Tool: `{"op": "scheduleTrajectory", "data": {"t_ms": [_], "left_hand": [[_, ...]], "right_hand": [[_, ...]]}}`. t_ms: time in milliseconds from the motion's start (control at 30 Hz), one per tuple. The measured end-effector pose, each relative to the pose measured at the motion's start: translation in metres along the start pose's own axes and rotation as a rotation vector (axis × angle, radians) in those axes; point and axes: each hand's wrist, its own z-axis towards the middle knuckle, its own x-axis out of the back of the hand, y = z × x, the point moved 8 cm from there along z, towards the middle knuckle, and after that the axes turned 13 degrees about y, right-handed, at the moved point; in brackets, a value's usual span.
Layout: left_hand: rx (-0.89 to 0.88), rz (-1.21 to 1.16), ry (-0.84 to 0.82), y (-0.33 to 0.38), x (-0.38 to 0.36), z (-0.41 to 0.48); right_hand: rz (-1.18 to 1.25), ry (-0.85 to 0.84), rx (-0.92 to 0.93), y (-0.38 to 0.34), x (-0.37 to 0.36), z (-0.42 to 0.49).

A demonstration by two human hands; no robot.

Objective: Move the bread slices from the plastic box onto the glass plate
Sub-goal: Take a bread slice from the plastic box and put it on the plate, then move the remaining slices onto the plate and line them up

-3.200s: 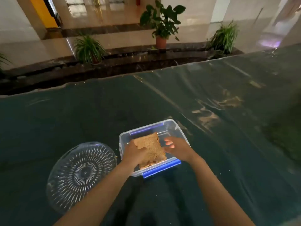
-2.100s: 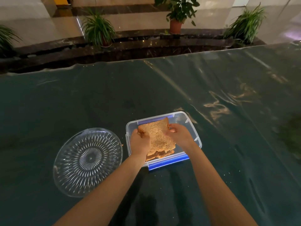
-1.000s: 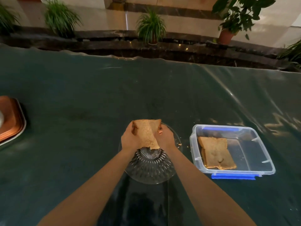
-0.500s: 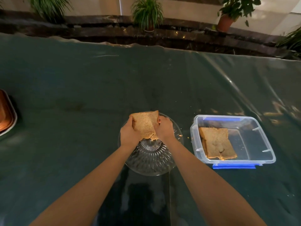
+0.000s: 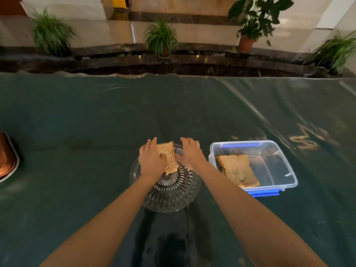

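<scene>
A slice of brown bread (image 5: 168,158) lies on the far part of the round cut-glass plate (image 5: 173,193), which sits on the dark green covered counter (image 5: 96,122). The left hand (image 5: 152,160) rests over the slice's left edge, fingers extended and spread, its thumb touching the bread. The right hand (image 5: 190,154) is open just right of the slice, fingers straight; whether its thumb still touches the crust is hard to tell. Just right of the plate stands the clear plastic box (image 5: 277,164) with blue clips, holding more bread slices (image 5: 238,169) stacked against its left side. A copper-coloured tray (image 5: 7,160) shows at the counter's left edge.
</scene>
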Motion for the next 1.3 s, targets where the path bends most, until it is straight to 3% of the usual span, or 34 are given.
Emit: {"op": "scheduleTrajectory", "data": {"t_ms": [433, 600, 767, 867, 1000, 1167, 1300], "left_hand": [[-0.299, -0.004, 0.009, 0.155, -0.038, -0.054], [-0.353, -0.078, -0.122, 0.192, -0.080, -0.083], [-0.333, 0.004, -0.253, 0.199, -0.124, -0.102], [-0.257, 0.029, -0.328, 0.192, -0.146, -0.106], [-0.008, 0.002, -0.467, 0.172, -0.172, -0.102], [0.371, -0.131, -0.325, 0.156, -0.172, -0.089], [0.435, -0.194, -0.268, 0.150, -0.173, -0.094]], "right_hand": [[0.015, 0.167, -0.163, 0.127, 0.105, -0.032], [0.009, 0.143, -0.274, 0.177, 0.113, -0.046], [0.003, 0.076, -0.380, 0.219, 0.099, -0.059], [0.044, -0.002, -0.451, 0.239, 0.087, -0.062], [0.054, -0.113, -0.483, 0.250, 0.070, -0.061], [0.110, -0.111, -0.518, 0.254, 0.063, -0.051], [0.133, -0.100, -0.521, 0.252, 0.058, -0.044]]}}
